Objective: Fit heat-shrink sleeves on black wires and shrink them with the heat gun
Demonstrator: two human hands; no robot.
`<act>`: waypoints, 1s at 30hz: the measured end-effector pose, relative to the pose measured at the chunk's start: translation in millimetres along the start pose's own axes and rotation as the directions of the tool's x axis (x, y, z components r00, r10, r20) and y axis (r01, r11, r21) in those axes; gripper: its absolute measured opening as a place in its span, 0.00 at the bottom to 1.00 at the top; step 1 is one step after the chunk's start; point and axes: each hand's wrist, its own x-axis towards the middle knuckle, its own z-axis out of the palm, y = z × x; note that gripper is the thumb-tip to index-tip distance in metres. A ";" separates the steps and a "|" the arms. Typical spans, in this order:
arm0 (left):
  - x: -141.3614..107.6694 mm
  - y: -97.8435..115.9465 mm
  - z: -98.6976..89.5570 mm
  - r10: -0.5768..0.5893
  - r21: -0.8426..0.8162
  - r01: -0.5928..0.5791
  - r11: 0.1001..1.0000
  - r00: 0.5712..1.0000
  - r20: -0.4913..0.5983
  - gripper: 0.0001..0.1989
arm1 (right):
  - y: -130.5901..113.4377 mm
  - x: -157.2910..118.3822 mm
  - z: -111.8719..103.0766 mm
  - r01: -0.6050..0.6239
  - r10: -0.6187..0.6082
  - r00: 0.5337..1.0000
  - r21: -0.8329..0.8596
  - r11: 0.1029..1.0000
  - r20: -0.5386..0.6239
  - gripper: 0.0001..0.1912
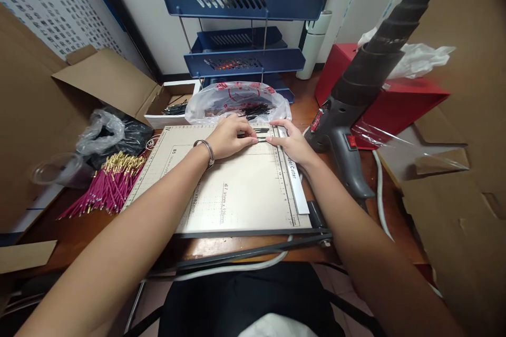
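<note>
A flat paper cutter board (253,184), printed with rulers and size marks, lies on the wooden table. Over its far right part, my left hand (233,136), with a bracelet at the wrist, has thumb and fingers pinched on a short black piece (261,139). The thumb and fingers of my right hand (290,142) press on the other end of that piece, beside the ruler edge. More thin black pieces (261,130) lie just beyond the fingertips. A clear plastic bag (205,108) holding many black pieces sits behind the board.
Pink wires with gold ends (114,181) are heaped at the left, near an open cardboard box (110,79). Blue shelves (245,60) stand behind. A heat gun (348,137) and red box (411,95) are at the right. The cutter's arm (253,250) runs along the front.
</note>
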 end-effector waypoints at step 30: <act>1.0 5.7 2.7 0.013 0.039 -0.011 0.999 0.999 -0.029 0.09 | -3.0 -2.0 3.0 -0.092 0.094 0.996 0.139 0.986 -0.008 0.27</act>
